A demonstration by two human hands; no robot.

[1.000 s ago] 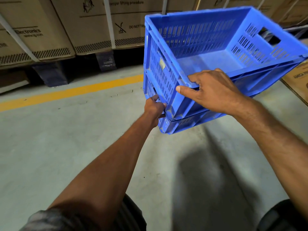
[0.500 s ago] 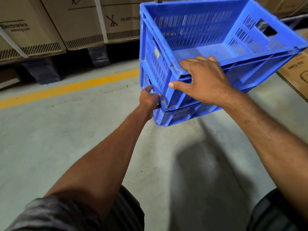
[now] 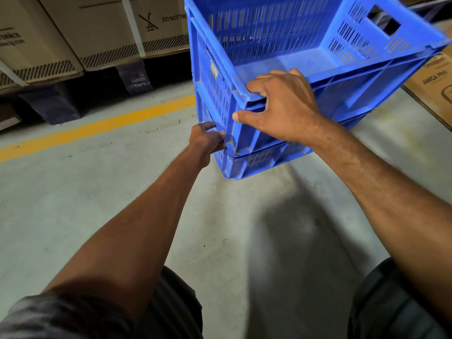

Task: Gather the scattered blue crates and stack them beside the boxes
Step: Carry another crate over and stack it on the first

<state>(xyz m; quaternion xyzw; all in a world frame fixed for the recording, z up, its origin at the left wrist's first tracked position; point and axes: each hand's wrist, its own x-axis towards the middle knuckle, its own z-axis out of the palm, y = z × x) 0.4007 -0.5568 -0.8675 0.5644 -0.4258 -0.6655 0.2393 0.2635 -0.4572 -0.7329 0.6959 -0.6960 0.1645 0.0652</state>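
Observation:
Two blue slotted crates are nested, the upper crate point(image 3: 288, 57) sitting inside a lower crate point(image 3: 256, 160) of which only the bottom band shows. The pair is tilted and held above the concrete floor. My right hand point(image 3: 281, 111) grips the near rim of the upper crate, fingers curled over the edge and thumb on the outer wall. My left hand point(image 3: 206, 139) grips the near left corner lower down, where the two crates meet. The upper crate is empty inside.
Large cardboard boxes point(image 3: 105, 33) stand on dark pallets point(image 3: 134, 77) along the back left. A yellow floor line point(image 3: 97, 126) runs in front of them. Another cardboard box point(image 3: 433, 89) lies at the right edge. Bare grey concrete floor point(image 3: 73, 204) spreads below the crates.
The crates have come lower and closer to me, and the boxes at the back look nearer. My right hand's fingers have curled further over the rim. My left hand keeps its hold.

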